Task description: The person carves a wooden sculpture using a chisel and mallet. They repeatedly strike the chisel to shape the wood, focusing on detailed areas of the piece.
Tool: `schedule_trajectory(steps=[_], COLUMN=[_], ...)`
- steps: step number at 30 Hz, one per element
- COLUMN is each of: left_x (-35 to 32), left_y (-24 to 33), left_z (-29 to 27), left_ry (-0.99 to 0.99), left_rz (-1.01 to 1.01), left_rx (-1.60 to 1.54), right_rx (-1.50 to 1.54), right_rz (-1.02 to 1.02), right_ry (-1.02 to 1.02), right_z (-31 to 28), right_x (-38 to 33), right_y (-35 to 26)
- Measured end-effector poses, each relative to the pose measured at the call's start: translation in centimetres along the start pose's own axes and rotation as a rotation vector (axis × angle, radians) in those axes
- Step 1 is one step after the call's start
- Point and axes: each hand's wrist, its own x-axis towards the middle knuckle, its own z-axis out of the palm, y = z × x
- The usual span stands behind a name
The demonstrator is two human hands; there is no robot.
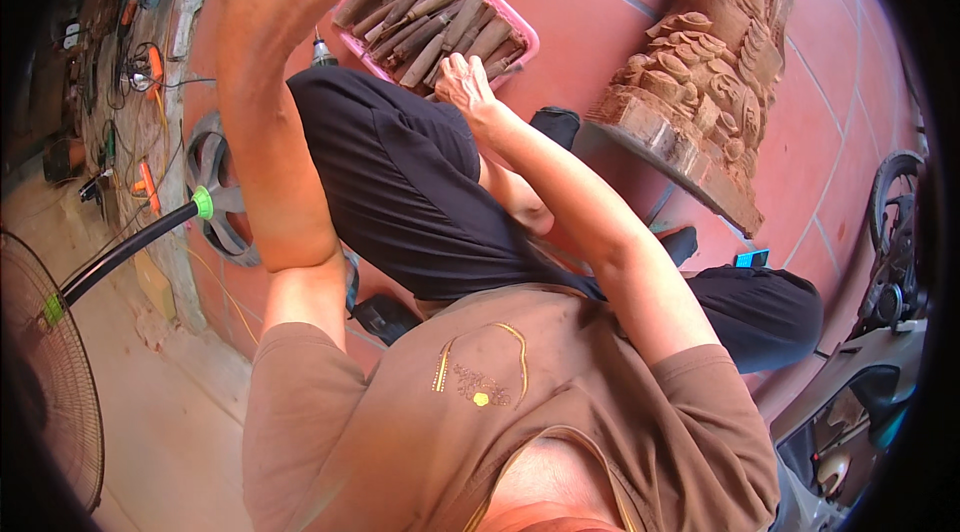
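Note:
My right hand [466,83] reaches to the near edge of a pink plastic basket [527,29]. Its fingers are curled and pressed together, touching the wooden-handled tools [410,12] heaped inside. Whatever lies between those fingers is hidden by the hand. The tools look like carving chisels with worn brown handles, lying mostly side by side. My left arm stretches up past the basket's left side and leaves the picture at the top, so that hand is out of sight.
A large carved wooden sculpture [700,72] lies on the red tiles at the right. A fan [45,372] stands at the left, near orange-handled tools and cords along a timber edge. A blue object [751,259] lies by my knee. A motorbike [890,272] is at far right.

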Motion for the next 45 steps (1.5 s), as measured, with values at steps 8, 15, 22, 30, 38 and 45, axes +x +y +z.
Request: schedule_trajectory(steps=[8, 15, 22, 30, 38, 45], left_x=[0.6, 0.5, 1.7, 3.5, 3.9, 3.7], left_y=[0.3, 3.6, 8.7, 8.8, 11.8, 15.7], left_z=[-0.4, -0.3, 0.7, 4.2, 7.2, 8.4], left_ry=[-0.009, -0.007, -0.125, -0.204, -0.207, -0.232], left_rz=[-0.059, -0.102, -0.042, 0.009, 0.088, 0.124], left_rx=[-0.077, 0.005, 0.040, 0.098, 0.048, 0.033], right_rx=[0.252, 1.264, 1.783, 2.121, 2.232, 2.447], right_rz=[0.037, 0.456, 0.498, 0.618, 0.562, 0.190], right_ry=[0.291, 0.286, 0.323, 0.385, 0.576, 0.839], right_z=[-4.5, -17.1, -24.6, -26.8, -28.1, -29.6], right_x=[-1.4, -5.8, -15.5, -25.1, -29.6, -32.1], right_y=[4.5, 16.6, 23.4, 25.6, 23.5, 23.3])
